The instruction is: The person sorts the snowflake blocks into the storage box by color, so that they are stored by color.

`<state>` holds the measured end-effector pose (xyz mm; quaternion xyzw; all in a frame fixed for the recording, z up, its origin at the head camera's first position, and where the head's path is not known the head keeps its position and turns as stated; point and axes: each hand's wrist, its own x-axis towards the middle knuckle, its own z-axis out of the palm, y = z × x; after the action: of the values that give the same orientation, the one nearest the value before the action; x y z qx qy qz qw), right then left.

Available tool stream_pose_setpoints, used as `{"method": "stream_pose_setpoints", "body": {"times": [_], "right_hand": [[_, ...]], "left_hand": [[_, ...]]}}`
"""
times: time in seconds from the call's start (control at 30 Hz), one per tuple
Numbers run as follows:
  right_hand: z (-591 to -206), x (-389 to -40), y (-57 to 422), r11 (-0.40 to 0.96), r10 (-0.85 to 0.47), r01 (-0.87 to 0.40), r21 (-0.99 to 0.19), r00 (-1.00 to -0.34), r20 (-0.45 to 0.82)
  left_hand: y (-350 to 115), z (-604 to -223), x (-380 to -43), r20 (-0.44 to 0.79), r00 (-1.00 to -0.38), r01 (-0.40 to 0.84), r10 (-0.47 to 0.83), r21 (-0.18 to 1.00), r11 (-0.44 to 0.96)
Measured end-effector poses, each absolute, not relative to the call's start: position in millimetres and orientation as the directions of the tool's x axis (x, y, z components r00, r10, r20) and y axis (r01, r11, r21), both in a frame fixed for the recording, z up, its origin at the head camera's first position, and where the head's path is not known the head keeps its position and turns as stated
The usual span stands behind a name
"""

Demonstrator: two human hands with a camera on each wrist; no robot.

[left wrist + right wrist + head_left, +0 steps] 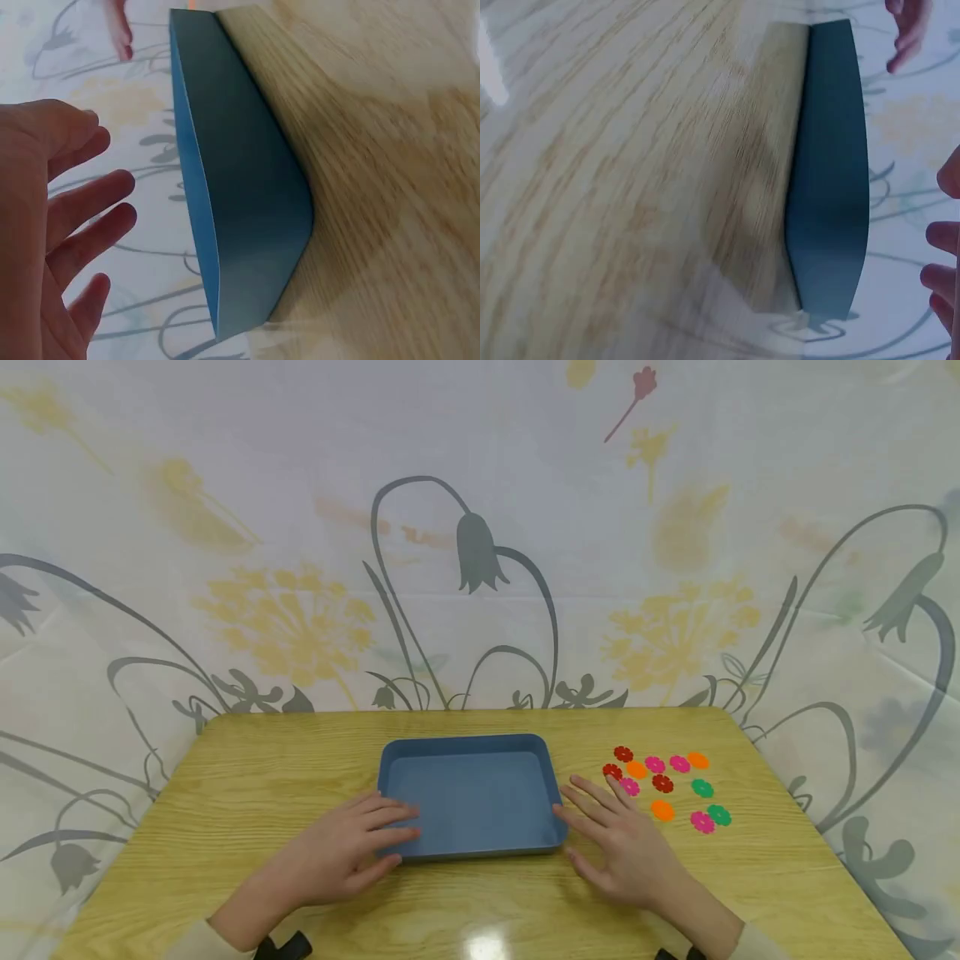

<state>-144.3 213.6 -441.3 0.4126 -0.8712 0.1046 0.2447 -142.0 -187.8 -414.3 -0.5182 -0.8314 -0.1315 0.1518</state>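
A shallow blue rectangular tray [472,793] lies on the wooden table, with nothing inside it. My left hand [348,852] hovers over the tray's near left corner, fingers spread and loosely extended. Near the tray's right side is my right hand [622,843], its fingers also spread. Neither hand holds anything. In the left wrist view, the left hand [52,217] stands apart from the tray wall [240,180]. The right wrist view shows the tray's outer wall [829,165] and a few fingertips [939,277] at the edge.
Right of the tray lie several flat flower-shaped pieces in dark red, pink [702,822] and green [702,788], with orange ovals [662,811] among them. The table [285,760] ends at a flower-printed cloth [300,527] behind and at the sides.
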Motion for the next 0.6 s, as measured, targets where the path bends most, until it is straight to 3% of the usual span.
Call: {"method": "stream_pose_setpoints", "body": {"times": [0.1, 0.33, 0.47, 0.6], "right_hand": [[-445, -145, 221, 0.671, -0.626, -0.742, -0.016, -0.578, 0.524], [-455, -150, 241, 0.713, -0.517, -0.696, -0.083, -0.603, 0.608], [-458, -154, 252, 0.730, -0.443, -0.666, -0.154, -0.633, 0.635], [-461, -158, 266, 0.753, -0.359, -0.613, -0.237, -0.686, 0.633]], "left_hand": [[-188, -417, -142, 0.438, -0.456, 0.889, 0.775, 0.188, 0.417], [-198, -427, -140, 0.377, -0.687, 0.717, 0.621, 0.495, 0.491], [-206, -436, -144, 0.360, -0.774, 0.621, 0.521, 0.591, 0.514], [-212, -444, -153, 0.353, -0.821, 0.560, 0.448, 0.652, 0.512]]}}
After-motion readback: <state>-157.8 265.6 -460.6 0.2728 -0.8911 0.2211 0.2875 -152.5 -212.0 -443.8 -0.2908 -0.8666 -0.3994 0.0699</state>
